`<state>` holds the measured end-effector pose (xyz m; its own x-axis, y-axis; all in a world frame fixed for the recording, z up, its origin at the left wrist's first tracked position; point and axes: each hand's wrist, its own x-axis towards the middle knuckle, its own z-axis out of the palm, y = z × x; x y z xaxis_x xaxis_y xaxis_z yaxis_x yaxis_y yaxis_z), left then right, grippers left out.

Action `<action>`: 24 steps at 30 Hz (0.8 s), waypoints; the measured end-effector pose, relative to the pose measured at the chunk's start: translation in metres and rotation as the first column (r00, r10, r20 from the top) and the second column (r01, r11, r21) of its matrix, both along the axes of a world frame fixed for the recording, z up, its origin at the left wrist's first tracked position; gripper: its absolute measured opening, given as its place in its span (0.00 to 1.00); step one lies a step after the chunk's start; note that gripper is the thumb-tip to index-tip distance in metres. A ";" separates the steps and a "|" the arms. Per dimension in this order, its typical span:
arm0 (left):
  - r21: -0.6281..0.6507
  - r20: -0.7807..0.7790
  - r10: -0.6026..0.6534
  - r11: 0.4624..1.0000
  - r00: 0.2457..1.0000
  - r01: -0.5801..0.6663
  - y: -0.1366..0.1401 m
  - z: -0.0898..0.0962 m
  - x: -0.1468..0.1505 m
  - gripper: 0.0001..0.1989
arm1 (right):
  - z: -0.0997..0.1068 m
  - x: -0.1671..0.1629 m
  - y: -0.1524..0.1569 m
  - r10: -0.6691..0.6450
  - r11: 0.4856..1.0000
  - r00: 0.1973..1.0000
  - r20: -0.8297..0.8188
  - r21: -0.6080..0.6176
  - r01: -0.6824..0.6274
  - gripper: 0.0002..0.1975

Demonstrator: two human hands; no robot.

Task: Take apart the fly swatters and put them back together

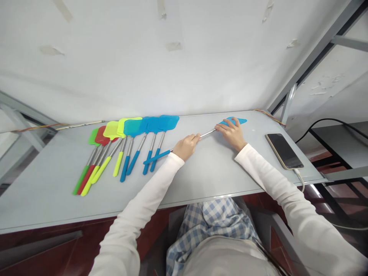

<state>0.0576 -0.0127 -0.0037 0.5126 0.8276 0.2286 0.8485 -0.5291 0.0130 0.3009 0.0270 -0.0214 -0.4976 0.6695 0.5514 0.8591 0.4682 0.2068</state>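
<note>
A blue fly swatter [240,120] with a thin metal shaft lies slantwise between my hands, above the grey table. My left hand [186,147] is closed round its shaft, and the blue handle sticks out past my wrist, crossing over other handles. My right hand [230,133] grips the swatter at its blue paddle, fingers bent over it and hiding part of it. To the left lies a fanned row of several fly swatters: blue ones [168,122], yellow ones [111,130], a red one [102,136] and a green one [93,137], paddles toward the wall.
A smartphone [284,151] with a white cable [299,176] lies at the table's right end. Behind the grey table [218,172] stands a white wall [184,69] with tape scraps. Metal frame bars [289,103] rise at both sides. Thin wires [270,116] run along the back edge.
</note>
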 end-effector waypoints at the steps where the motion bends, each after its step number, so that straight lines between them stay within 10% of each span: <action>1: -0.003 0.002 -0.004 1.000 1.000 0.004 0.000 0.001 -0.001 0.20 | 0.000 0.001 0.000 -0.001 1.000 1.000 -0.007 -0.002 0.001 0.17; 12: 0.006 0.008 -0.050 0.999 0.999 0.049 0.002 -0.001 -0.003 0.20 | 0.001 0.006 0.004 -0.002 0.999 0.998 -0.057 -0.049 -0.001 0.17; 18: 0.116 0.162 0.021 0.992 0.987 -0.040 0.021 -0.009 -0.055 0.18 | 0.004 0.077 0.015 -0.226 0.973 0.946 -0.234 -0.015 0.229 0.18; 24: 0.192 0.204 -0.090 0.980 0.975 0.050 0.026 -0.012 -0.063 0.20 | 0.007 0.062 0.011 0.009 0.992 0.992 -0.124 -0.125 -0.025 0.18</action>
